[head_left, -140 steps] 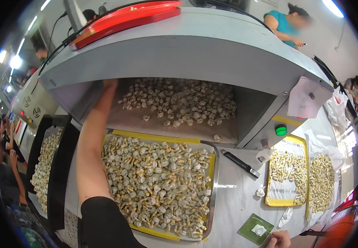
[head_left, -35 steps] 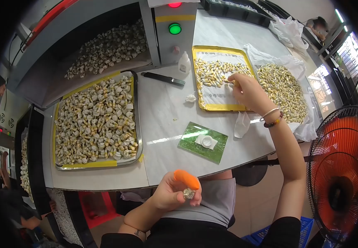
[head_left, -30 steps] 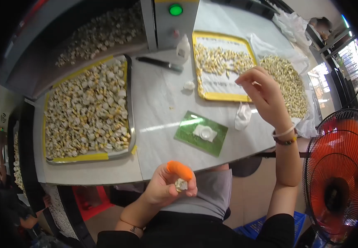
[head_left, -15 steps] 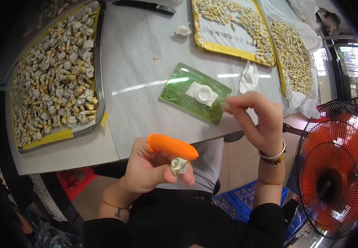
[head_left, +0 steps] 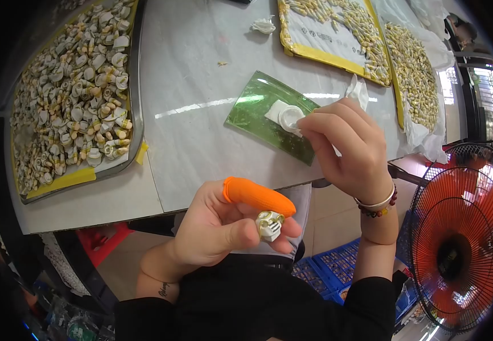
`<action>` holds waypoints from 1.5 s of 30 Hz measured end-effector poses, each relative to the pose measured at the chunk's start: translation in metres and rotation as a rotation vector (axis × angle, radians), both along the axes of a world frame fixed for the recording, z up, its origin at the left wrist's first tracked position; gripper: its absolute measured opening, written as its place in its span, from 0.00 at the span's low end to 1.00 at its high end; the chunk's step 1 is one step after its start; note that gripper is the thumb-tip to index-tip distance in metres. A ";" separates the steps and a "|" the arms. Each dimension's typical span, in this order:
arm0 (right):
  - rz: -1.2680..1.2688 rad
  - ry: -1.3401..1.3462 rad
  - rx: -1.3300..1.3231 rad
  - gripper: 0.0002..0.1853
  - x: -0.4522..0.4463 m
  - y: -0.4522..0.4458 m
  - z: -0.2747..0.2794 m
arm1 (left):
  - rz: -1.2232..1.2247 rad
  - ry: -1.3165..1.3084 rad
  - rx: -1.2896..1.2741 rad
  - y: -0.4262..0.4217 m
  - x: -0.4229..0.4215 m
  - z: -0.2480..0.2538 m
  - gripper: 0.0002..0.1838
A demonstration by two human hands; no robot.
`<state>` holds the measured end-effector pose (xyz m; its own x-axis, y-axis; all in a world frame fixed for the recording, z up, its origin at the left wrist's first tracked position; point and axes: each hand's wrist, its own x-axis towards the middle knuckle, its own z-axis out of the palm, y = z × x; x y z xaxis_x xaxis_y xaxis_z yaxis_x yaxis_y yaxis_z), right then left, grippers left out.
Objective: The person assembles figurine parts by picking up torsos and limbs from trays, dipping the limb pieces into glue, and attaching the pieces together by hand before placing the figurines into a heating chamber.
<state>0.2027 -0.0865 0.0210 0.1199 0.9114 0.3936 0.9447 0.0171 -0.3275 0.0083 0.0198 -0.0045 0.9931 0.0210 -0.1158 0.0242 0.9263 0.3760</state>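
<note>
A small white piece with gold-coloured round rims and dark slots (head_left: pixel 270 227) is pinched between the fingertips of my left hand (head_left: pixel 212 230), in front of my body. An orange finger cover (head_left: pixel 258 195) sits on one finger of that hand. My right hand (head_left: pixel 351 145) reaches over the table with thumb and forefinger pressed together at the edge of a small round white dish (head_left: pixel 293 118). Whatever lies between those fingertips is too small to make out. Under the dish are a white pad (head_left: pixel 275 109) and a green glass slab (head_left: pixel 252 105).
To the left stands a tray (head_left: pixel 137 108) heaped with similar small pieces. Two yellow-edged trays (head_left: pixel 337 67) (head_left: pixel 397 99) of yellowish pieces lie at the back right. Crumpled white tissue (head_left: pixel 263 25) rests on the table. An orange fan (head_left: pixel 465 238) stands at right, near blue crates (head_left: pixel 337 264).
My right hand has moved left and down to the white dish's edge. My left hand has shifted slightly right, and the held piece now shows its slotted side. The view has shifted a little.
</note>
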 end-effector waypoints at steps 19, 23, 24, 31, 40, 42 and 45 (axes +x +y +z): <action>0.183 0.516 0.295 0.01 -0.035 -0.017 0.020 | -0.272 -0.024 -0.352 -0.014 0.008 -0.010 0.14; 0.226 0.527 0.298 0.01 -0.033 -0.019 0.016 | -0.315 -0.003 -0.367 -0.013 0.009 -0.008 0.12; 0.247 0.559 0.308 0.01 -0.033 -0.019 0.014 | -0.315 -0.001 -0.369 -0.013 0.009 -0.006 0.12; 0.250 0.614 0.310 0.02 -0.035 -0.025 0.011 | -0.340 0.048 -0.344 -0.015 0.010 0.001 0.10; 0.134 0.605 0.227 0.04 -0.036 -0.033 0.015 | -0.362 0.108 -0.330 -0.017 0.015 0.000 0.10; 0.165 0.586 0.184 0.07 -0.030 -0.034 0.022 | -0.387 0.078 -0.248 -0.015 0.019 -0.001 0.12; 0.082 0.376 0.202 0.13 -0.003 -0.044 0.042 | -0.428 0.052 -0.136 -0.008 0.023 0.001 0.16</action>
